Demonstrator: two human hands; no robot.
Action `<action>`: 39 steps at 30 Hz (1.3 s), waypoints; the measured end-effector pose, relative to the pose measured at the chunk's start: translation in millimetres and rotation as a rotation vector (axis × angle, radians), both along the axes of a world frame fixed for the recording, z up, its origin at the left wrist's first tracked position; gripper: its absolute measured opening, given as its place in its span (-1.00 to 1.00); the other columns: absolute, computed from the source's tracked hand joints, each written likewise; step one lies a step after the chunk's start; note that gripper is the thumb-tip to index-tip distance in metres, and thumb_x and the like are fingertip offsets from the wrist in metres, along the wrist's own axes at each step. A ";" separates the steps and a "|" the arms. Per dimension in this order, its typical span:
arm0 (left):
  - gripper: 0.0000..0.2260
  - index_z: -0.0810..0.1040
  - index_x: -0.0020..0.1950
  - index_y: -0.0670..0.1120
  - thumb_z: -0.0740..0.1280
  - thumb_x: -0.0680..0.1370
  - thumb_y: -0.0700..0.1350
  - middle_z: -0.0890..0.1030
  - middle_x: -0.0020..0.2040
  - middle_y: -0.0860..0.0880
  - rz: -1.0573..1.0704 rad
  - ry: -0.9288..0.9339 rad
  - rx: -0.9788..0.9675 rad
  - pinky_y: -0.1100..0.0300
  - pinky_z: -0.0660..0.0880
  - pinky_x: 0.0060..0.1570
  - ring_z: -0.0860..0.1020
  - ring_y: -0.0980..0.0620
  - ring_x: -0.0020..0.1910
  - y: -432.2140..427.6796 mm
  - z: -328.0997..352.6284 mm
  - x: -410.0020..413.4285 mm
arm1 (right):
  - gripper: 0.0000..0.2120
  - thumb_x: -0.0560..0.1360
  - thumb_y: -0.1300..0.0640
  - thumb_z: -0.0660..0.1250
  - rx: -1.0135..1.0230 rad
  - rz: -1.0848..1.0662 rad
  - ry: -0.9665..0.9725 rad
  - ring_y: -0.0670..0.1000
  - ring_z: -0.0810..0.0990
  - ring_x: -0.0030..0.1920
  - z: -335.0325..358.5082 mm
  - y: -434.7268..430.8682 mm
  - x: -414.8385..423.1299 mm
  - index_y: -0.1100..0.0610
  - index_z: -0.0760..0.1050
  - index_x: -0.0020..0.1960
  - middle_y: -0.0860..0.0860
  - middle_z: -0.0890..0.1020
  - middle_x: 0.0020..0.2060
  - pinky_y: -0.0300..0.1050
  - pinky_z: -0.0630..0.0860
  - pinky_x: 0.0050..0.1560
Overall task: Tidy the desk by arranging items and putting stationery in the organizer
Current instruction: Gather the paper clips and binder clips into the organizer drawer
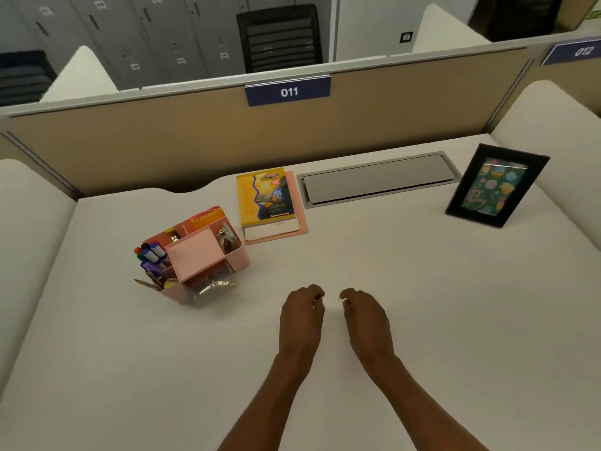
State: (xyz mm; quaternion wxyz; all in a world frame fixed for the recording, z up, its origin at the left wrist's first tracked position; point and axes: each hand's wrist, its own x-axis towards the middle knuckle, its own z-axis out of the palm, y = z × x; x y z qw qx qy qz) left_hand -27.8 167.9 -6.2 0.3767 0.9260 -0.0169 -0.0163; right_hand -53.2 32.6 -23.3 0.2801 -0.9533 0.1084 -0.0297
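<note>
A wide stretch of white desk [422,320] lies between me and the pink organizer [208,255] at my left front, and the notebooks [266,203], grey cable hatch [377,182] and black picture frame [497,185] sit farther back along the partition [162,151]. Both my forearms reach straight ahead to the middle, knuckles up, fingers curled down at the surface, near each other but apart. My right hand [364,315] pinches a small wire paper clip [342,301] at its fingertips, while my left hand [302,312] is curled the same way, and I cannot tell whether it holds anything.
</note>
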 end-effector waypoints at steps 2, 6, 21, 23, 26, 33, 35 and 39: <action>-0.83 0.65 0.11 -0.01 0.32 0.59 -0.18 0.66 -0.02 0.11 0.114 -0.088 -0.046 0.23 0.53 0.03 0.57 0.16 -0.04 29.4 16.0 -0.9 | -0.80 0.58 0.18 0.20 0.053 0.105 -0.092 0.00 0.56 -0.09 4.0 25.3 12.3 0.03 0.55 0.12 -0.05 0.61 -0.15 -0.04 0.55 -0.08; -0.81 0.68 0.15 -0.09 0.41 0.55 -0.21 0.69 0.08 -0.02 0.292 -0.239 0.001 0.11 0.57 0.15 0.62 0.04 0.06 87.1 48.7 4.5 | -0.83 0.59 0.19 0.33 0.227 0.238 -0.208 -0.03 0.64 -0.02 13.4 81.3 36.4 0.07 0.63 0.13 -0.03 0.69 -0.04 -0.14 0.57 0.09; -0.70 0.49 0.35 -0.14 0.29 0.61 -0.18 0.53 0.35 -0.09 0.348 0.056 -0.018 0.15 0.40 0.30 0.50 -0.09 0.29 162.5 48.0 48.6 | -0.75 0.59 0.07 0.32 0.174 0.360 -0.099 -0.03 0.57 0.16 37.9 160.9 76.1 0.05 0.59 0.25 0.01 0.63 0.17 -0.26 0.42 0.25; -0.70 0.47 0.35 -0.15 0.27 0.62 -0.17 0.52 0.35 -0.09 0.325 0.026 -0.014 0.16 0.40 0.28 0.49 -0.09 0.30 163.6 44.1 48.9 | -0.74 0.60 0.05 0.31 0.188 0.354 -0.064 -0.05 0.56 0.17 37.8 163.9 81.3 0.05 0.57 0.27 0.00 0.61 0.19 -0.21 0.43 0.32; -0.70 0.44 0.39 -0.15 0.22 0.65 -0.15 0.51 0.36 -0.09 0.341 -0.011 -0.025 0.34 0.34 0.17 0.48 -0.06 0.29 163.3 38.7 46.4 | -0.78 0.63 0.05 0.27 0.214 0.336 -0.063 -0.11 0.53 0.09 38.2 168.3 87.7 0.04 0.54 0.25 -0.04 0.61 0.17 -0.20 0.49 0.31; -0.77 0.58 0.25 -0.16 0.29 0.61 -0.26 0.63 0.18 -0.11 0.473 -0.043 0.037 0.65 0.24 0.02 0.55 0.08 0.09 167.6 12.0 -1.8 | -0.81 0.55 0.06 0.39 -0.004 0.526 -0.202 0.02 0.62 0.05 51.4 191.5 108.6 0.03 0.67 0.14 0.00 0.71 0.05 -0.25 0.52 0.07; -0.78 0.62 0.17 -0.15 0.35 0.55 -0.29 0.65 0.11 -0.07 0.431 -0.065 0.115 0.58 0.25 0.05 0.59 0.09 0.05 165.2 7.2 -16.5 | -0.82 0.53 0.05 0.43 -0.129 0.583 -0.189 0.05 0.64 0.01 49.7 200.2 115.7 0.00 0.69 0.11 -0.01 0.72 -0.01 -0.09 0.62 0.04; -0.77 0.67 0.08 -0.12 0.39 0.49 -0.36 0.67 0.07 -0.02 0.404 -0.073 0.124 0.47 0.32 0.11 0.62 0.09 0.07 154.5 9.0 -40.4 | -0.80 0.46 0.14 0.50 -0.248 0.647 -0.143 0.15 0.63 0.05 48.3 212.4 122.3 0.12 0.68 0.08 0.09 0.71 -0.04 0.02 0.62 0.08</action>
